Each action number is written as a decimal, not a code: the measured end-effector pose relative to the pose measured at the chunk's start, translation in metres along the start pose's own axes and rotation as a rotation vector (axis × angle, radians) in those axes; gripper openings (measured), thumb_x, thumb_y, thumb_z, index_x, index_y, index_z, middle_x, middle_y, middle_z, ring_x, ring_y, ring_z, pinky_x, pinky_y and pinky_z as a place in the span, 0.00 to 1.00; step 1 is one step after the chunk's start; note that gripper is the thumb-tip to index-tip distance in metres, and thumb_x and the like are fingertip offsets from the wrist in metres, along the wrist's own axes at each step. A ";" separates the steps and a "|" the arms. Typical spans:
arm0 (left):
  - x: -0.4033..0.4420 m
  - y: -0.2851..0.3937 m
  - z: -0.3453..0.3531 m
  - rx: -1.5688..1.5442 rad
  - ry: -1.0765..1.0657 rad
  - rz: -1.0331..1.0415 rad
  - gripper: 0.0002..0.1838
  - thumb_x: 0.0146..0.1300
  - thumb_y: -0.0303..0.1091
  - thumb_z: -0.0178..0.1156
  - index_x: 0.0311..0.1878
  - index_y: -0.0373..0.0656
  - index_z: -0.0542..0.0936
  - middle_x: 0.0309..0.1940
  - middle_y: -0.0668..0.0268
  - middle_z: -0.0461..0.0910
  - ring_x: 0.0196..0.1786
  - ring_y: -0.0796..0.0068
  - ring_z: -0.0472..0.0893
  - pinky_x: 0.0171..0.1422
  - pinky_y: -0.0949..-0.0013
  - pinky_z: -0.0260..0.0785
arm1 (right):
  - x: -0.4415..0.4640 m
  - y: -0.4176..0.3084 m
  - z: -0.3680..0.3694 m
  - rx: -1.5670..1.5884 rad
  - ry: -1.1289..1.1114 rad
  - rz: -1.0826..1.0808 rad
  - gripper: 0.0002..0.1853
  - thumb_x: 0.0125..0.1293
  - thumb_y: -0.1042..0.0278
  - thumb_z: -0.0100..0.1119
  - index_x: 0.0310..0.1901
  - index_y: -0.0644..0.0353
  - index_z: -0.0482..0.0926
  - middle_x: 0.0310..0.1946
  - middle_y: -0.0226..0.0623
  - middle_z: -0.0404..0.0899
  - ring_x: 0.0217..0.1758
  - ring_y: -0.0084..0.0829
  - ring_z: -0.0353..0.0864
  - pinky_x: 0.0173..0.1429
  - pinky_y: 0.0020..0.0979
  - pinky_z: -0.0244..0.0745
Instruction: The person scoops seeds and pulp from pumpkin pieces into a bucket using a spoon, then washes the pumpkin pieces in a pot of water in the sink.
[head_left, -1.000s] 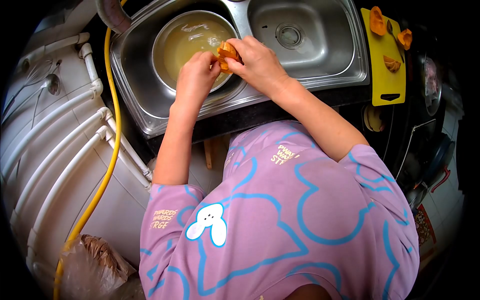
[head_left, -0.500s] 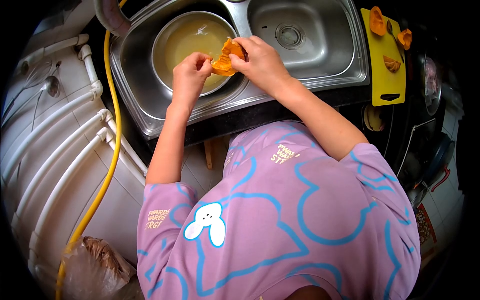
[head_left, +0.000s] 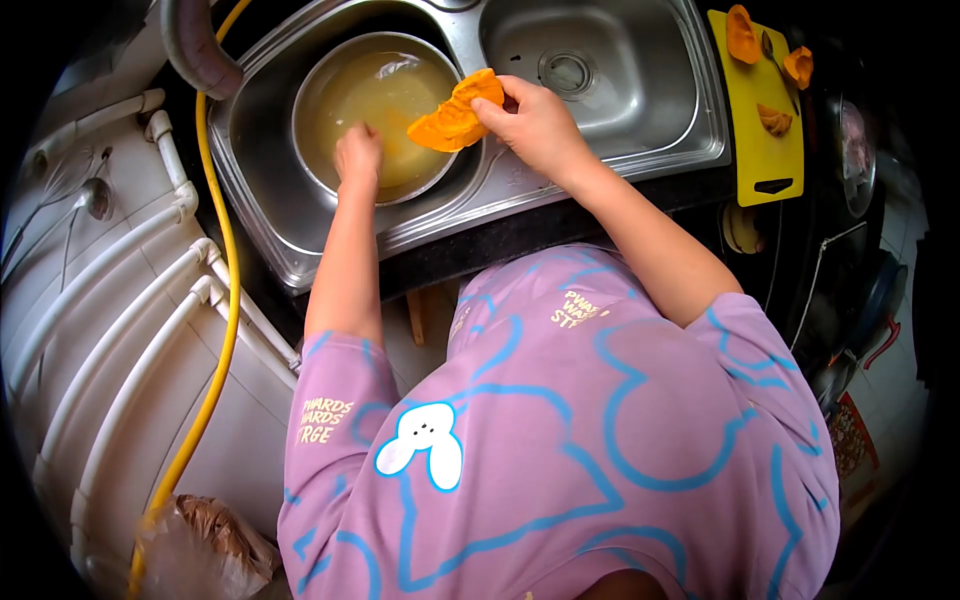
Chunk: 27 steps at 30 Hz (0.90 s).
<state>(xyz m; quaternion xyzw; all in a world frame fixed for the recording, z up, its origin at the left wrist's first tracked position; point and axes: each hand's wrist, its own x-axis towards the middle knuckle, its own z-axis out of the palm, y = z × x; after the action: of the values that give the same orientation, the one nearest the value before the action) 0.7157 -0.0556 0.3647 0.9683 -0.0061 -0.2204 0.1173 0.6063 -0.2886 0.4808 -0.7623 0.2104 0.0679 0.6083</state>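
Note:
An orange pumpkin-like piece (head_left: 450, 118) with a ragged edge is held up by my right hand (head_left: 535, 118), its thumb and fingers closed on the right end. It hangs over the right side of a round metal bowl (head_left: 301, 150) of cloudy yellowish water in the left sink basin. My left hand (head_left: 359, 152) is apart from the piece, over or just in the bowl's water. Its fingers are curled and partly blurred; what they hold, if anything, is too small to tell. An orange tint shows in the water between the hands.
At right, a yellow cutting board (head_left: 770, 160) bears three orange pieces and a spoon. The right basin (head_left: 640, 120) has a drain. A yellow hose (head_left: 232, 290) runs down the left, beside white pipes (head_left: 110, 375). A plastic bag (head_left: 215, 550) lies bottom left.
My left hand has let go of the orange piece and moved left and down to the bowl's water. My right hand has shifted right with the piece, now more fully in view. The view has tilted slightly.

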 end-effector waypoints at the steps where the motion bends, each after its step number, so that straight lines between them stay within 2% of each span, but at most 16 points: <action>1: 0.018 -0.019 0.027 -0.003 -0.005 0.006 0.12 0.61 0.35 0.58 0.44 0.42 0.85 0.41 0.50 0.84 0.46 0.51 0.83 0.53 0.55 0.73 | 0.002 0.003 -0.001 -0.004 0.006 0.003 0.18 0.63 0.57 0.60 0.46 0.65 0.80 0.40 0.48 0.83 0.43 0.42 0.83 0.48 0.36 0.76; 3: 0.036 -0.040 0.058 0.230 -0.213 0.084 0.15 0.63 0.36 0.55 0.47 0.43 0.85 0.42 0.50 0.84 0.51 0.50 0.82 0.55 0.57 0.73 | 0.005 0.010 -0.001 0.036 -0.019 0.011 0.19 0.64 0.57 0.60 0.48 0.66 0.79 0.40 0.47 0.84 0.42 0.40 0.84 0.48 0.35 0.76; 4: 0.037 -0.037 0.057 0.227 -0.216 0.085 0.15 0.63 0.36 0.55 0.47 0.43 0.85 0.42 0.50 0.84 0.51 0.50 0.82 0.55 0.57 0.73 | 0.005 0.011 -0.002 0.033 -0.018 0.013 0.19 0.64 0.57 0.60 0.48 0.66 0.79 0.40 0.47 0.84 0.42 0.40 0.84 0.48 0.35 0.76; 6: 0.038 -0.024 0.038 -0.205 -0.236 -0.048 0.18 0.66 0.40 0.53 0.52 0.42 0.83 0.46 0.51 0.84 0.53 0.54 0.82 0.57 0.60 0.72 | 0.006 0.012 0.000 0.053 -0.018 -0.001 0.21 0.64 0.58 0.60 0.51 0.67 0.77 0.41 0.46 0.84 0.43 0.39 0.83 0.49 0.35 0.76; 8: 0.028 -0.014 0.015 -0.482 -0.097 0.080 0.20 0.68 0.41 0.53 0.53 0.38 0.82 0.46 0.53 0.85 0.52 0.60 0.83 0.57 0.64 0.72 | 0.010 0.014 0.006 0.050 -0.011 -0.032 0.22 0.64 0.58 0.60 0.52 0.67 0.77 0.42 0.47 0.84 0.43 0.39 0.83 0.50 0.34 0.76; 10: 0.010 0.012 -0.028 -0.824 -0.224 0.092 0.19 0.71 0.40 0.54 0.57 0.37 0.80 0.51 0.59 0.83 0.54 0.66 0.82 0.60 0.67 0.70 | 0.015 0.017 0.015 0.053 -0.013 -0.065 0.22 0.64 0.58 0.60 0.54 0.66 0.76 0.42 0.47 0.83 0.44 0.39 0.83 0.51 0.34 0.76; 12: -0.012 0.032 -0.059 -1.095 -0.386 0.104 0.21 0.73 0.42 0.53 0.60 0.38 0.78 0.53 0.59 0.81 0.56 0.68 0.80 0.62 0.67 0.69 | 0.024 0.019 0.025 -0.017 -0.089 -0.078 0.23 0.63 0.61 0.61 0.56 0.66 0.75 0.44 0.47 0.83 0.46 0.36 0.83 0.52 0.32 0.75; 13: -0.027 0.042 -0.076 -1.093 -0.379 0.099 0.21 0.73 0.42 0.53 0.60 0.38 0.78 0.53 0.59 0.81 0.56 0.68 0.80 0.62 0.67 0.69 | 0.028 0.018 0.029 -0.013 -0.096 -0.081 0.23 0.63 0.61 0.61 0.56 0.66 0.75 0.44 0.47 0.83 0.46 0.36 0.83 0.52 0.32 0.75; 15: -0.054 0.055 -0.100 -1.324 -0.673 0.032 0.23 0.74 0.43 0.50 0.64 0.37 0.75 0.58 0.60 0.78 0.59 0.70 0.78 0.63 0.68 0.69 | 0.033 0.013 0.038 0.143 -0.273 -0.036 0.21 0.64 0.68 0.62 0.58 0.65 0.74 0.44 0.36 0.81 0.48 0.24 0.79 0.54 0.26 0.73; 16: -0.057 0.051 -0.099 -1.394 -0.718 -0.074 0.23 0.75 0.40 0.49 0.65 0.36 0.73 0.59 0.59 0.76 0.61 0.71 0.76 0.63 0.68 0.69 | 0.033 0.010 0.041 0.146 -0.280 -0.037 0.21 0.64 0.68 0.62 0.58 0.65 0.74 0.44 0.36 0.81 0.48 0.24 0.79 0.54 0.26 0.73; 18: -0.062 0.043 -0.091 -1.430 -0.650 0.019 0.23 0.75 0.40 0.49 0.66 0.36 0.71 0.60 0.59 0.75 0.61 0.71 0.75 0.64 0.68 0.69 | 0.032 0.003 0.048 0.453 -0.325 0.095 0.23 0.63 0.72 0.62 0.60 0.64 0.73 0.48 0.35 0.80 0.51 0.23 0.77 0.56 0.26 0.72; 19: -0.064 0.041 -0.088 -1.463 -0.591 0.114 0.24 0.74 0.39 0.49 0.68 0.36 0.69 0.61 0.59 0.74 0.61 0.71 0.75 0.64 0.68 0.69 | 0.032 0.003 0.050 0.455 -0.329 0.096 0.23 0.63 0.72 0.62 0.60 0.64 0.73 0.48 0.35 0.80 0.51 0.23 0.77 0.56 0.26 0.72; 21: -0.071 0.043 -0.084 -1.521 -0.536 0.135 0.24 0.75 0.36 0.49 0.70 0.36 0.65 0.64 0.57 0.70 0.63 0.71 0.74 0.66 0.67 0.68 | 0.032 0.003 0.054 0.620 -0.329 0.093 0.28 0.60 0.77 0.59 0.64 0.60 0.71 0.51 0.41 0.78 0.55 0.30 0.77 0.57 0.29 0.74; 22: -0.079 0.048 -0.083 -1.559 -0.413 0.148 0.24 0.75 0.35 0.48 0.71 0.37 0.64 0.65 0.56 0.69 0.64 0.69 0.72 0.68 0.66 0.67 | 0.028 -0.002 0.057 0.620 -0.332 0.095 0.28 0.60 0.77 0.59 0.64 0.60 0.71 0.51 0.41 0.78 0.55 0.30 0.77 0.57 0.29 0.74; 25: -0.092 0.056 -0.070 -1.621 -0.213 0.189 0.24 0.76 0.33 0.46 0.72 0.40 0.62 0.67 0.57 0.67 0.67 0.67 0.69 0.71 0.64 0.63 | 0.014 -0.014 0.065 0.778 -0.284 0.250 0.31 0.62 0.75 0.60 0.68 0.57 0.65 0.50 0.33 0.76 0.53 0.23 0.75 0.55 0.26 0.72; 27: -0.101 0.059 -0.069 -1.722 -0.257 0.138 0.24 0.76 0.33 0.47 0.72 0.39 0.62 0.67 0.59 0.67 0.67 0.68 0.69 0.71 0.63 0.63 | 0.012 -0.016 0.066 0.767 -0.286 0.267 0.35 0.62 0.74 0.61 0.71 0.54 0.61 0.49 0.33 0.75 0.51 0.23 0.75 0.54 0.26 0.72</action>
<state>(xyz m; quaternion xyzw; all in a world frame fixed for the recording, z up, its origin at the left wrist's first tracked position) 0.6567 -0.0907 0.4812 0.5079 0.0906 -0.2484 0.8198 0.6333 -0.2260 0.4748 -0.4300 0.2310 0.1678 0.8565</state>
